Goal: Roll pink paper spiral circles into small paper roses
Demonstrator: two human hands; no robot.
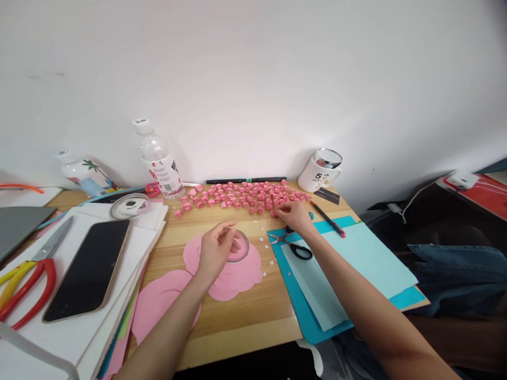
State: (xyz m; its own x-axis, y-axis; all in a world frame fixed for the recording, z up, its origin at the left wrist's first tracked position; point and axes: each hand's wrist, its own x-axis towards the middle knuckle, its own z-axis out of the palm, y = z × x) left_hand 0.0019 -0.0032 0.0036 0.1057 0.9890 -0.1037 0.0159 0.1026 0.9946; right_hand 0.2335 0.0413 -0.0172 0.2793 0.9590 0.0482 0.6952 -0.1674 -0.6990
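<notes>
My left hand (217, 245) hovers above a scalloped pink paper shape (247, 269), its fingers loosely curled and apart. A clear ring, like a roll of tape (246, 252), lies on that shape, partly under my fingertips. My right hand (297, 216) reaches to the near right side of a spread of small rolled pink paper roses (229, 195). Thumb and fingers close on one paper rose (274, 213) at the front of the group. Black-handled scissors (301, 252) lie just below my right wrist, blades pointing left.
A second pink paper shape (158, 301) lies front left. Phone (89, 269) and red-yellow scissors (39, 269) rest on stacked paper at left. A bottle (160, 163), black pen (245, 180) and mug (319, 171) stand or lie at the back. Blue sheets (368, 258) cover the right side.
</notes>
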